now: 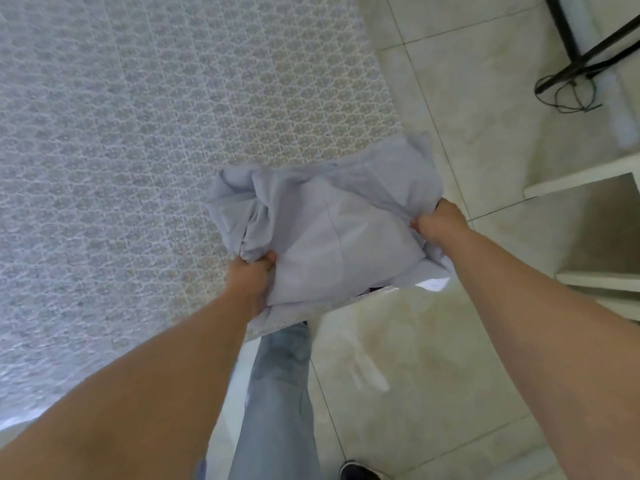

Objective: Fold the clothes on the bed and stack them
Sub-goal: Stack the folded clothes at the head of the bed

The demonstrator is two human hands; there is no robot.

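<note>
Both hands gripping a crumpled pale garment at the bed's corner.

The left hand (251,277) is clenched on a bunched edge of the pale lilac garment (325,230), and the right hand (440,221) pinches the opposite edge, fingers curled into the cloth; between them the fabric sags and wrinkles, part over the patterned bedspread (138,150), part past its corner above the tiled floor (450,358). To do this step well (my judgement), draw the hands apart until the cloth pulls taut, find matching seams, then lay it flat on the bedspread well clear of the corner before any crease. No stack is visible.
</note>
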